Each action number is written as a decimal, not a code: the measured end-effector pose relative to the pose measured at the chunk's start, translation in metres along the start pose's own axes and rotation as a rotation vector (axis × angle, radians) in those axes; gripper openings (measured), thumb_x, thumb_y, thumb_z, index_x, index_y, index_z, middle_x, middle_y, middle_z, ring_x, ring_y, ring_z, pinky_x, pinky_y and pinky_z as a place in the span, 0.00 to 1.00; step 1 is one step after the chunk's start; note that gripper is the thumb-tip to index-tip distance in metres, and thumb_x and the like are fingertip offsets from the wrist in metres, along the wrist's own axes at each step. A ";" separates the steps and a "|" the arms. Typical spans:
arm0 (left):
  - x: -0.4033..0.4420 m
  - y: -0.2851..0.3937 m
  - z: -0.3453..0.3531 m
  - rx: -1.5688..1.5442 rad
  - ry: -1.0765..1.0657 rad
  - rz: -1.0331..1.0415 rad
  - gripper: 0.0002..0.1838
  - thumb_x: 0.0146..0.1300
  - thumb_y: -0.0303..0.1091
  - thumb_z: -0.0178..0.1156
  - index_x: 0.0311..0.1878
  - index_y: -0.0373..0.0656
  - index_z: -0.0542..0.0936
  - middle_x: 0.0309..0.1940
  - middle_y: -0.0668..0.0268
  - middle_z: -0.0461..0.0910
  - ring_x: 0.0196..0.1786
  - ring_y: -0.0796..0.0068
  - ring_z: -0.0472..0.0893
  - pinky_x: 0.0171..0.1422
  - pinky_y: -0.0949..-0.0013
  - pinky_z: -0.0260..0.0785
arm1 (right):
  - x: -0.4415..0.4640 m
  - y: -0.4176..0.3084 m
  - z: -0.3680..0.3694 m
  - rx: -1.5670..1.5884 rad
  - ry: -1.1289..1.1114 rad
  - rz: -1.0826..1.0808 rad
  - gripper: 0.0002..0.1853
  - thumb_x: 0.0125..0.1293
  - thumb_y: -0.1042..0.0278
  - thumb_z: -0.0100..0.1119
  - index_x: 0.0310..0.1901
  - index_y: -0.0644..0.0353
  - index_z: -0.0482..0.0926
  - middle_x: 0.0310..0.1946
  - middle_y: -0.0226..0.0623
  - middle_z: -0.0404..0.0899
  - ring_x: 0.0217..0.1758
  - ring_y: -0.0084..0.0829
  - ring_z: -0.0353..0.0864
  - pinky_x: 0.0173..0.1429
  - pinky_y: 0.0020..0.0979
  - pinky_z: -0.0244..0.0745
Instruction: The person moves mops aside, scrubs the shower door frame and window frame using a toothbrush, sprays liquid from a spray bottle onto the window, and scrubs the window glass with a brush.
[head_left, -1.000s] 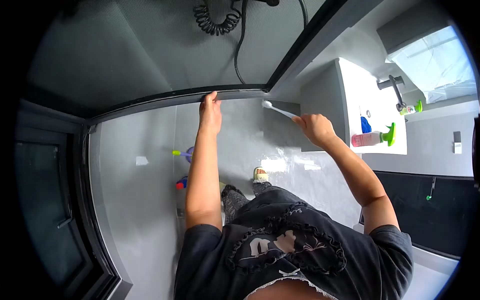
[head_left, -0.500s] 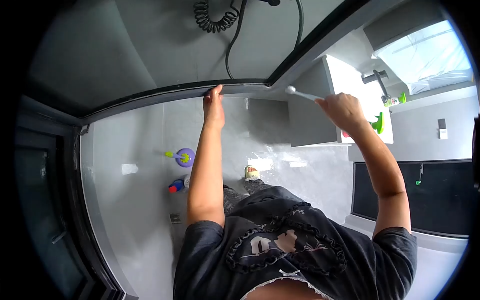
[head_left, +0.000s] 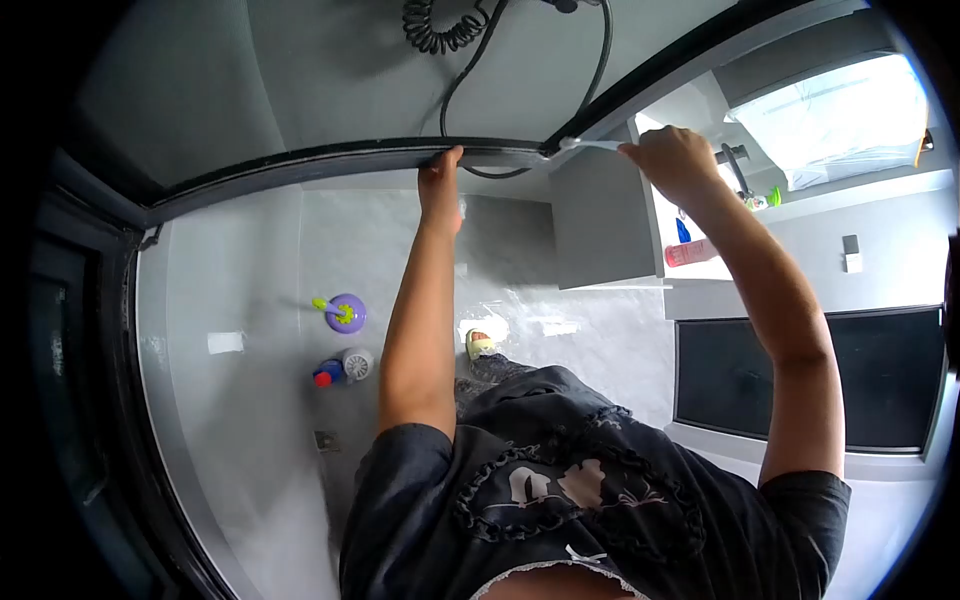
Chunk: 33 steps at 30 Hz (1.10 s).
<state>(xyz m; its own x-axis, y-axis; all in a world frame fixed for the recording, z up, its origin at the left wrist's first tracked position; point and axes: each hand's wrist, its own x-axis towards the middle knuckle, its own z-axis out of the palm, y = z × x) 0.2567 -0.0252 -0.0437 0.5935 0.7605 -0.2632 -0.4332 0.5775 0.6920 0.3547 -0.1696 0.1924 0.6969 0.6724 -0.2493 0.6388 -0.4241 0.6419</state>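
Observation:
My right hand (head_left: pixel 675 160) is closed on the handle of a pale brush (head_left: pixel 592 145). The brush's small white head lies at the corner of a dark metal frame (head_left: pixel 350 158), close to where two of its bars meet. Against the lower side of that frame rests my left hand (head_left: pixel 440 185), its thumb up at the frame edge and its other fingers largely hidden. Above the frame, a black hose (head_left: pixel 470 75) hangs with a coiled cord (head_left: pixel 437 35) beside it.
A white basin counter (head_left: pixel 655 225) at the right bears a pink bottle (head_left: pixel 688 253). On the grey floor at the left are a purple round item (head_left: pixel 346 313), a blue bottle with red cap (head_left: pixel 327 373) and a white round item (head_left: pixel 357 364). A dark door stands far left.
My right hand has moved up, bringing the brush head to the frame corner. My left hand remains at the frame. The view has shifted, showing more of the floor items.

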 end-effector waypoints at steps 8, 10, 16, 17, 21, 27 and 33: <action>0.017 -0.011 -0.012 0.035 -0.091 -0.008 0.22 0.51 0.44 0.61 0.44 0.37 0.75 0.50 0.63 0.71 0.60 0.73 0.62 0.69 0.63 0.42 | 0.019 -0.045 0.124 0.487 -0.136 0.060 0.27 0.65 0.43 0.38 0.36 0.60 0.80 0.26 0.47 0.78 0.32 0.45 0.80 0.35 0.42 0.74; 0.014 -0.008 -0.007 0.031 -0.089 -0.004 0.23 0.52 0.43 0.60 0.44 0.34 0.74 0.50 0.62 0.71 0.60 0.74 0.63 0.70 0.64 0.44 | 0.021 -0.059 0.159 0.820 0.005 0.126 0.29 0.64 0.42 0.41 0.25 0.64 0.76 0.16 0.40 0.71 0.20 0.33 0.73 0.25 0.36 0.68; 0.010 -0.009 -0.006 -0.027 -0.036 0.002 0.19 0.51 0.41 0.61 0.40 0.36 0.73 0.45 0.64 0.72 0.56 0.75 0.66 0.69 0.67 0.44 | 0.015 -0.064 0.172 1.325 -0.149 0.280 0.32 0.63 0.39 0.43 0.16 0.64 0.70 0.11 0.31 0.59 0.18 0.23 0.58 0.24 0.31 0.61; 0.010 -0.008 -0.005 -0.036 -0.024 -0.001 0.21 0.50 0.44 0.61 0.40 0.36 0.74 0.45 0.64 0.73 0.57 0.74 0.65 0.69 0.67 0.43 | 0.018 -0.077 0.180 1.369 -0.131 0.281 0.32 0.63 0.39 0.43 0.15 0.63 0.68 0.11 0.29 0.58 0.17 0.22 0.57 0.23 0.30 0.60; 0.018 -0.011 -0.008 -0.059 -0.088 0.012 0.19 0.53 0.40 0.59 0.43 0.36 0.72 0.49 0.63 0.70 0.58 0.75 0.64 0.70 0.65 0.43 | 0.013 -0.084 0.173 1.874 -0.288 0.163 0.29 0.63 0.39 0.44 0.16 0.58 0.66 0.11 0.23 0.59 0.15 0.20 0.53 0.19 0.26 0.53; 0.014 -0.009 -0.005 -0.118 -0.087 0.012 0.19 0.55 0.38 0.58 0.44 0.35 0.70 0.45 0.64 0.71 0.53 0.74 0.68 0.66 0.70 0.52 | 0.039 -0.089 0.171 1.750 -0.255 -0.051 0.28 0.64 0.41 0.43 0.17 0.57 0.68 0.12 0.23 0.57 0.13 0.20 0.50 0.18 0.26 0.52; 0.022 -0.019 -0.021 -0.118 -0.064 -0.039 0.17 0.55 0.39 0.58 0.44 0.37 0.71 0.41 0.66 0.72 0.48 0.76 0.69 0.62 0.71 0.55 | 0.038 -0.040 0.211 1.591 -0.223 -0.065 0.33 0.62 0.37 0.42 0.12 0.59 0.66 0.10 0.26 0.56 0.14 0.23 0.54 0.21 0.31 0.56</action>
<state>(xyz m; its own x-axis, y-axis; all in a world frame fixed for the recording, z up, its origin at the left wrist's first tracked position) 0.2640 -0.0128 -0.0766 0.6523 0.7182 -0.2421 -0.4834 0.6403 0.5969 0.4246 -0.2549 0.0036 0.5970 0.6763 -0.4315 0.2418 -0.6646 -0.7070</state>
